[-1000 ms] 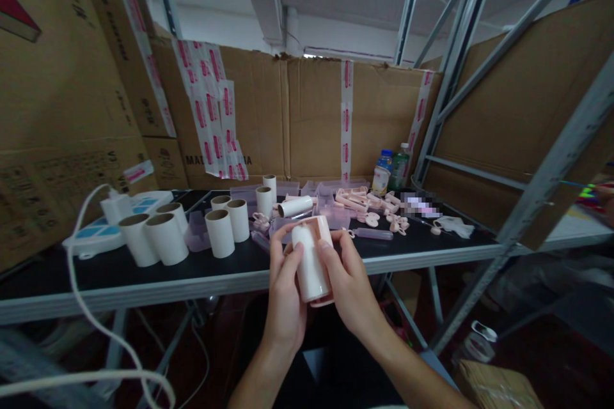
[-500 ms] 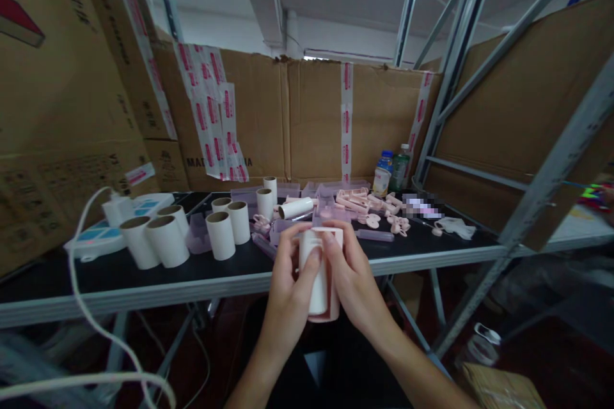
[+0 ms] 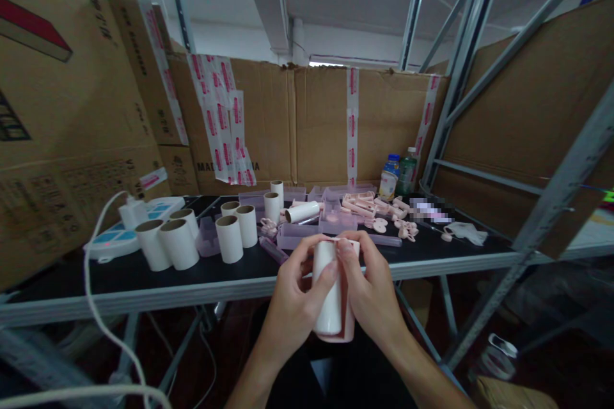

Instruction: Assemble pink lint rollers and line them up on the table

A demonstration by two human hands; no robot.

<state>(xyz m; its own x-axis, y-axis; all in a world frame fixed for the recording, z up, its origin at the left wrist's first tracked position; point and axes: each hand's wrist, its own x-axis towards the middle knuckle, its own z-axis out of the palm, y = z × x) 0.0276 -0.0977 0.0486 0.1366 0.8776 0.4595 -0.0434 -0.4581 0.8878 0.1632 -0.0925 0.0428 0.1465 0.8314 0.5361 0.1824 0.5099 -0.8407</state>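
the left grip was curled around a white roll, thumb on its front; the right grip was clasped on the pink holder beside it, both pieces near, before the surface. beyond, white tubes stood left, pink parts lay right, bottles far right.

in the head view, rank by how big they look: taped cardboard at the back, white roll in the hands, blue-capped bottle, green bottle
1. Taped cardboard, by far
2. White roll, though being nearer the camera enlarges it
3. Blue-capped bottle and green bottle: too alike to rank
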